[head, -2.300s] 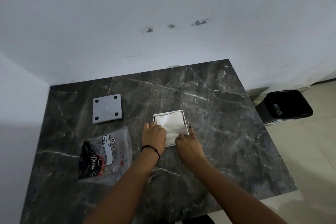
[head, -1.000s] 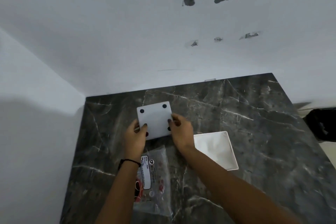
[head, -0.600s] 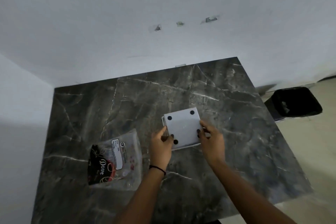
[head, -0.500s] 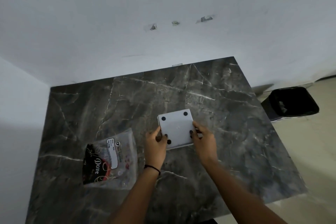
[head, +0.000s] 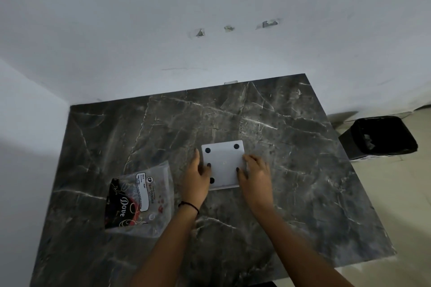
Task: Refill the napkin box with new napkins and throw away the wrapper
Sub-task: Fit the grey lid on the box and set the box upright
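The white napkin box lies in the middle of the dark marble table, closed by its flat square panel with black round feet at the corners. The napkins inside are hidden. My left hand grips the box's left edge, thumb on the panel. My right hand holds its right edge, fingers over the lower right corner. The empty clear plastic wrapper, printed with a black and red "Dove" design, lies flat to the left of my left hand.
A black bin lined with a dark bag stands on the pale floor beyond the table's right edge. White walls bound the table at the back and on the left.
The grey panel was picked up from the table's left with both hands, carried right and set on the napkin-filled box. My hands have since pressed it down flush.
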